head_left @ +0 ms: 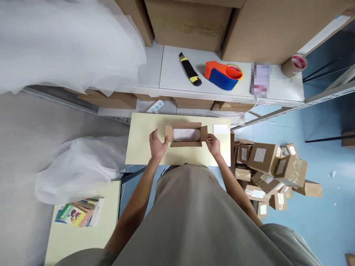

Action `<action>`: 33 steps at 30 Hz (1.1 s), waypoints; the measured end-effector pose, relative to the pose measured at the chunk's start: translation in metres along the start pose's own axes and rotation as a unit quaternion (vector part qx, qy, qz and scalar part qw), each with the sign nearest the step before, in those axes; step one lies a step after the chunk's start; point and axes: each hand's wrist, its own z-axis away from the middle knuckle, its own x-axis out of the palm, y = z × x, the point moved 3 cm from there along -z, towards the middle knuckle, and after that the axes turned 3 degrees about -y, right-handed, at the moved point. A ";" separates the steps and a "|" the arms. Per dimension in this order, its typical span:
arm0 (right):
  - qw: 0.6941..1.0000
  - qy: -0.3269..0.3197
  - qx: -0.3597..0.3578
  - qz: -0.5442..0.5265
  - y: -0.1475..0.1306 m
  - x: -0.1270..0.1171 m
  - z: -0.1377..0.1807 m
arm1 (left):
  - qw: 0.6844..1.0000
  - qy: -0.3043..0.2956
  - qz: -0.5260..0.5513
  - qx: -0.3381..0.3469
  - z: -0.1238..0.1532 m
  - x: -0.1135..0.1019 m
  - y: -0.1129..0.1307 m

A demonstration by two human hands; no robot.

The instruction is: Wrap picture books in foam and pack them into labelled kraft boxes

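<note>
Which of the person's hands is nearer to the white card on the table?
Right. The right hand is at the right end of the box, close to the card; the left hand is at the left end, with the box between it and the card.

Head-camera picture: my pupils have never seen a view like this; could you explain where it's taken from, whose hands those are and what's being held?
There is no robot here. A person wears a camera on the head, looking forward and down, so we see their own arms and bare hands. On the pale table stands a cardboard box with its flaps open and something pale inside. The left hand is open beside one end flap; the right hand is at the other. Whether either grips the box is too small to tell. A white card lies to the right. Beyond, on a shelf, lie a cutter knife and a tape dispenser.
</note>
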 end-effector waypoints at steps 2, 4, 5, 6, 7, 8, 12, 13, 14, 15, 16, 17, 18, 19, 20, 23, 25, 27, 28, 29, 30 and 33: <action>1.000 0.004 -0.008 -0.008 -0.003 0.004 0.006 | 0.996 -0.043 0.053 -0.053 0.003 0.003 -0.012; 1.000 0.005 -0.009 0.000 -0.007 0.008 0.011 | 0.992 -0.074 0.090 -0.050 0.005 0.008 -0.014; 1.000 0.006 -0.008 0.008 -0.009 0.009 0.014 | 0.992 -0.077 0.095 -0.034 0.005 0.009 -0.013; 1.000 0.007 -0.006 0.018 -0.011 0.010 0.016 | 0.993 -0.076 0.092 -0.016 0.007 0.010 -0.010; 1.000 0.009 -0.006 0.029 -0.013 0.012 0.019 | 0.994 -0.076 0.084 0.003 0.008 0.010 -0.007; 0.999 0.010 -0.008 0.041 -0.015 0.013 0.022 | 0.994 -0.080 0.074 0.022 0.010 0.011 -0.004; 0.995 0.002 -0.037 0.096 -0.024 0.023 0.037 | 0.990 -0.116 0.032 0.077 0.020 0.011 0.005; 0.992 -0.010 -0.050 0.117 -0.025 0.027 0.041 | 0.987 -0.129 0.023 0.088 0.022 0.012 0.007; 0.987 -0.027 -0.067 0.142 -0.027 0.030 0.044 | 0.984 -0.145 0.014 0.104 0.025 0.013 0.008; 0.980 -0.047 -0.086 0.171 -0.027 0.034 0.048 | 0.978 -0.166 0.007 0.124 0.028 0.014 0.010; 0.971 -0.069 -0.105 0.202 -0.027 0.038 0.051 | 0.971 -0.189 0.001 0.149 0.032 0.015 0.011; 0.961 -0.090 -0.122 0.232 -0.026 0.041 0.053 | 0.961 -0.213 -0.004 0.175 0.035 0.016 0.012; 0.951 -0.107 -0.133 0.257 -0.025 0.043 0.055 | 0.952 -0.235 -0.011 0.198 0.038 0.018 0.012; 0.944 -0.117 -0.138 0.276 -0.023 0.044 0.056 | 0.944 -0.251 -0.018 0.215 0.040 0.019 0.012; 0.939 -0.122 -0.139 0.289 -0.022 0.044 0.056 | 0.938 -0.263 -0.024 0.225 0.042 0.021 0.011; 0.938 -0.115 -0.135 0.297 -0.018 0.043 0.050 | 0.941 -0.261 -0.031 0.215 0.037 0.027 0.005; 0.944 -0.100 -0.114 0.293 -0.016 0.041 0.040 | 0.953 -0.237 -0.021 0.185 0.028 0.032 0.000; 0.951 -0.070 -0.072 0.293 -0.015 0.040 0.027 | 0.969 -0.198 -0.013 0.148 0.014 0.036 -0.004; 0.953 -0.051 -0.047 0.293 -0.015 0.038 0.020 | 0.975 -0.178 -0.011 0.129 0.006 0.037 -0.005; 0.956 -0.034 -0.026 0.291 -0.016 0.037 0.014 | 0.980 -0.163 -0.011 0.114 -0.001 0.039 -0.006; 0.958 -0.022 -0.011 0.285 -0.016 0.036 0.008 | 0.982 -0.155 -0.010 0.105 -0.009 0.040 -0.006; 0.968 -0.026 -0.009 0.250 -0.018 0.033 -0.003 | 0.976 -0.177 -0.008 0.124 -0.023 0.040 -0.003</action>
